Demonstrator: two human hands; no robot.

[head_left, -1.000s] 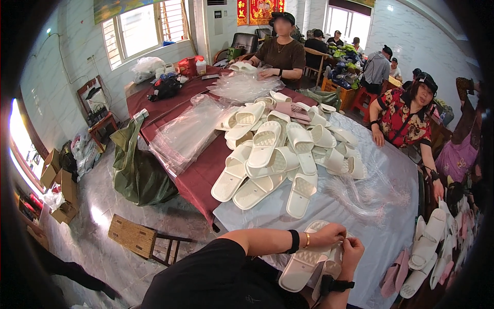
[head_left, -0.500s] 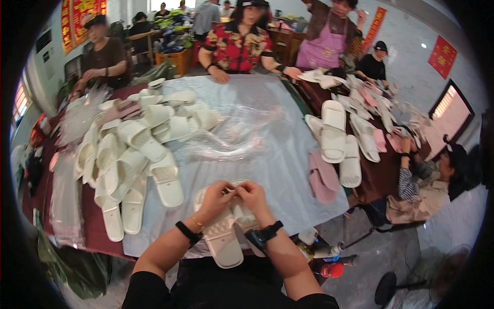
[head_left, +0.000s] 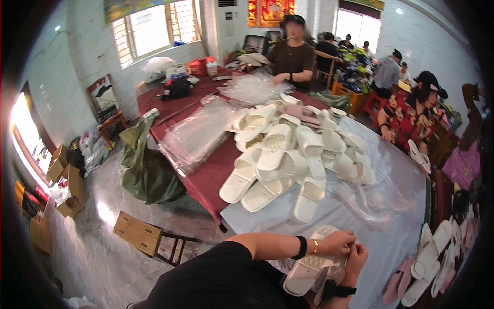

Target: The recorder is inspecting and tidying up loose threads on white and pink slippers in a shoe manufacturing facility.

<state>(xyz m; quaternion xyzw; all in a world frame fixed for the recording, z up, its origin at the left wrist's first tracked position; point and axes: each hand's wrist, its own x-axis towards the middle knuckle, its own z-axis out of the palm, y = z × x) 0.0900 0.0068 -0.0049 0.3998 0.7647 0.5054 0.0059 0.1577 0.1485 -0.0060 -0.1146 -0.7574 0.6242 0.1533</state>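
Observation:
A pair of white slippers (head_left: 302,274) lies at the table's front edge beneath my forearms, its textured footbeds facing up. My left hand (head_left: 335,243) reaches across the far end of the pair, thumb and fingers pinched. Close against it, my right hand (head_left: 356,258) is closed too, the fingertips of both meeting. Whatever sits between the fingertips is too small to make out. Just beyond lies a heap of white slippers (head_left: 275,147) with a pink slipper (head_left: 303,114) on it. Crumpled clear plastic (head_left: 368,198) is spread to the heap's right.
Flat clear plastic bags (head_left: 198,134) lie on the dark red cloth at left. A green sack (head_left: 141,165) and a wooden stool (head_left: 136,234) stand on the floor. More slippers (head_left: 429,257) rest at the right. Across the table, a person in brown (head_left: 292,59) handles plastic bags.
My view has swung to the left, so the table and hands now appear farther right. Both hands remain pinched together over the pair of slippers.

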